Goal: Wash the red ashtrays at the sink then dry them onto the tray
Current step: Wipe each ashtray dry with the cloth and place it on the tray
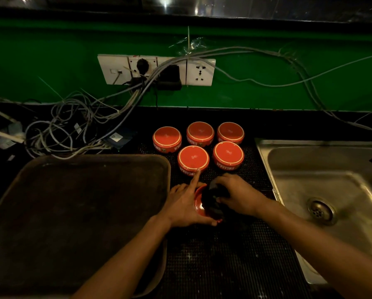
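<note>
Single view only, head cam, wide-angle; no 2nd view, so no shared area. Looks fwd + steeply down from above bench. Close range: both forearms enter from bottom edge, hands at frame centre, left hand, right hand. Tray fills lower left, sink at right edge, partly cut off. Green wall w/ socket panel across upper half, facing cam. Edges bowed by lens.
</note>
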